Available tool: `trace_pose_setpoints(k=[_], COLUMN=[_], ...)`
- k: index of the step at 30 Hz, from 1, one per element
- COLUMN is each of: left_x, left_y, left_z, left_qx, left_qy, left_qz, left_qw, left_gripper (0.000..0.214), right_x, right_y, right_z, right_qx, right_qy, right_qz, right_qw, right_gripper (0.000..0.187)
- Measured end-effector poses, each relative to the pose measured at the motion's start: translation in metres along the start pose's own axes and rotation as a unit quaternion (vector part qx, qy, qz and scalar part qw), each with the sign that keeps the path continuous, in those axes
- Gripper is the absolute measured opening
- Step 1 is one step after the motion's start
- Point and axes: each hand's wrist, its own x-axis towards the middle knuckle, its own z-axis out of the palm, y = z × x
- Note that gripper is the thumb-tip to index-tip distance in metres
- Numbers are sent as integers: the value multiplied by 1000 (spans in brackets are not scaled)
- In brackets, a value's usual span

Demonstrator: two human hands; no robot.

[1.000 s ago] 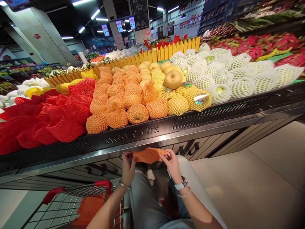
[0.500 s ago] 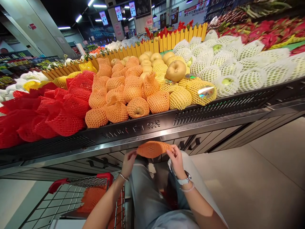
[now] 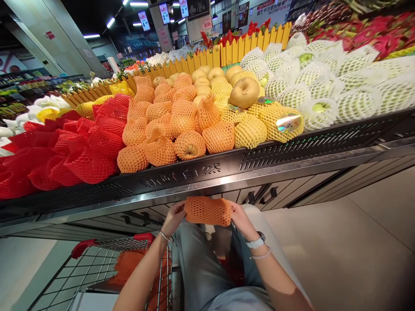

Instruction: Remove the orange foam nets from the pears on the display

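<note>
An orange foam fruit net (image 3: 207,211) is stretched sideways between my two hands, just above my knees and below the edge of the fruit stand. My left hand (image 3: 175,215) pinches its left end, and my right hand (image 3: 240,219) grips the right end, with some fingers tucked out of sight behind the mesh. The net looks flattish, with no fruit visible in it. Above it on the stand lie round fruits in orange nets (image 3: 191,145), and a bare brown pear (image 3: 244,92) rests on fruits in yellow nets (image 3: 250,131).
A shopping cart (image 3: 106,246) with red corners stands at my left, holding more orange nets (image 3: 128,265). Red-netted fruits (image 3: 94,160) lie at the stand's left, white-netted ones (image 3: 356,106) at its right. The stand's black front rail (image 3: 194,170) runs before me.
The orange net has turned from a narrow, pointed shape to a wider, roughly rectangular one facing me. Both hands still hold its ends. The view has shifted slightly.
</note>
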Motion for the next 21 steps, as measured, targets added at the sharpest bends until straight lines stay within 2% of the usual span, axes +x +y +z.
trace_pose_setpoints(k=[4,7,9,11,17,21], left_x=[-2,-6,-8,-10,-10,-12], left_y=[2,4,3,1,-8,-14], left_z=[-6,-7,-5,-2,2,4], left_qx=[91,136,117,76,20,31], left_qy=[38,41,19,-6,-128,-204], left_qz=[14,63,96,101,80,80], left_qw=[995,988,988,992,988,975], left_gripper=[34,33,30,32,75,88], right_x=[1,1,1,2,4,3], right_y=[1,-5,-8,-8,1,-1], right_z=[-3,-3,-4,-5,-12,-8], right_qx=[-31,-39,-34,-29,-4,-9], right_qy=[-4,-12,-17,-17,-8,-38], right_qz=[-11,-12,-11,-15,-28,-18], right_qw=[999,999,999,999,1000,999], right_gripper=[36,40,41,41,45,39])
